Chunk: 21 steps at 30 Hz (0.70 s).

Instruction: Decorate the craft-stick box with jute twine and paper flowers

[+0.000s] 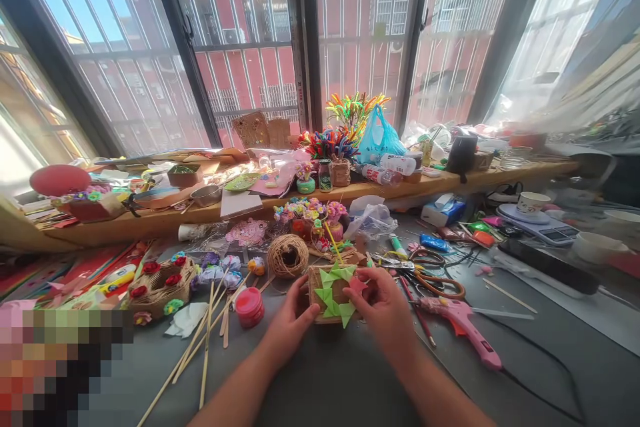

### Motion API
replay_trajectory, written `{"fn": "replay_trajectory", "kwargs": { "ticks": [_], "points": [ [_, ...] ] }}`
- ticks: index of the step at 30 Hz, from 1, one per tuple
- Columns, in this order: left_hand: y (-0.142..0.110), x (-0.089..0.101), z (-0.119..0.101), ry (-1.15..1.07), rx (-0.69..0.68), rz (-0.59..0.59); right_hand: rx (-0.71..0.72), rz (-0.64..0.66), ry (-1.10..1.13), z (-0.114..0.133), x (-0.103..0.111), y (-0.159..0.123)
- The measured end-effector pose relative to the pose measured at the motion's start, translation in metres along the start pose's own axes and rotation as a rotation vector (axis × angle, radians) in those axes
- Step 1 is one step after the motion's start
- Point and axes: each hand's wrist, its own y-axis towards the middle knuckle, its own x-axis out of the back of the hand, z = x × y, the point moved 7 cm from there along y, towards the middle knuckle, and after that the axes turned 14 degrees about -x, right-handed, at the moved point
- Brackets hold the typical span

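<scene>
My left hand is closed around the left side of a small brown box, thumb on its front edge. Green folded-paper pieces form a pointed ring over the face of the box. At the ring's right side, my right hand pinches a pink folded-paper piece between thumb and fingers. Whether this piece is joined to the green ones, I cannot tell. Just behind the box lies a ball of twine. A pink-lidded jar stands left of my left hand.
To the right lie a pink glue gun with its cord, scissors and a phone. Wooden sticks and a basket with red flowers are on the left. A crowded wooden ledge runs below the windows.
</scene>
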Motion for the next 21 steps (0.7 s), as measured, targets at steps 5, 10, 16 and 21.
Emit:
{"fn": "replay_trajectory", "kwargs": {
  "ticks": [5, 10, 16, 21],
  "points": [
    [0.0, 0.003, 0.004, 0.023, 0.014, -0.013, 0.033, 0.04, -0.025, 0.0, 0.001, -0.001],
    [0.0, 0.002, 0.005, 0.004, 0.024, 0.013, 0.102, 0.013, 0.023, 0.007, 0.003, -0.004],
    [0.0, -0.002, 0.001, -0.035, 0.004, 0.062, 0.209, 0.004, 0.008, 0.019, -0.001, -0.004],
    [0.0, -0.001, 0.001, -0.033, 0.015, 0.067, 0.252, -0.022, -0.034, 0.022, 0.002, -0.005]
  ]
}}
